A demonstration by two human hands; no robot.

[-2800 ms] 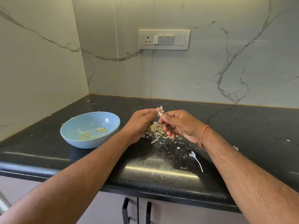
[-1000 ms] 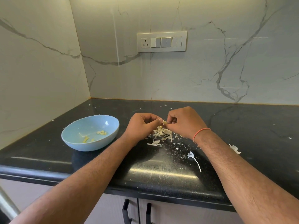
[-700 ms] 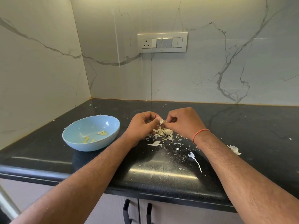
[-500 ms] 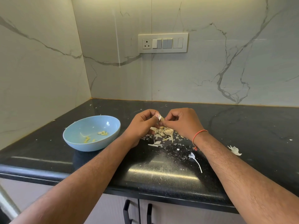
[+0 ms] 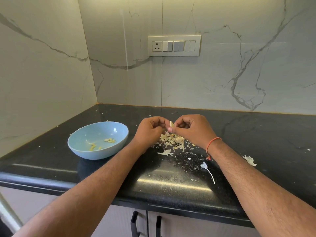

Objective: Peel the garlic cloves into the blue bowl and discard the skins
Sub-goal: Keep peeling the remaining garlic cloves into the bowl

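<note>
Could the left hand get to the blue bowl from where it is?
Probably yes. The blue bowl sits on the counter just left of the left hand, with nothing between them. But that hand is busy pinching a garlic clove together with the right hand.

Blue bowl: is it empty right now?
No, the blue bowl already holds a few pale yellow garlic pieces on its bottom.

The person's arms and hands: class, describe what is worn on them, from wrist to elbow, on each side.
Both forearms are bare, with no sleeves in view and visible hair. The right wrist carries a thin orange thread band with a short loose end hanging below it. The left hand and right hand show no gloves, rings or watch.
</note>
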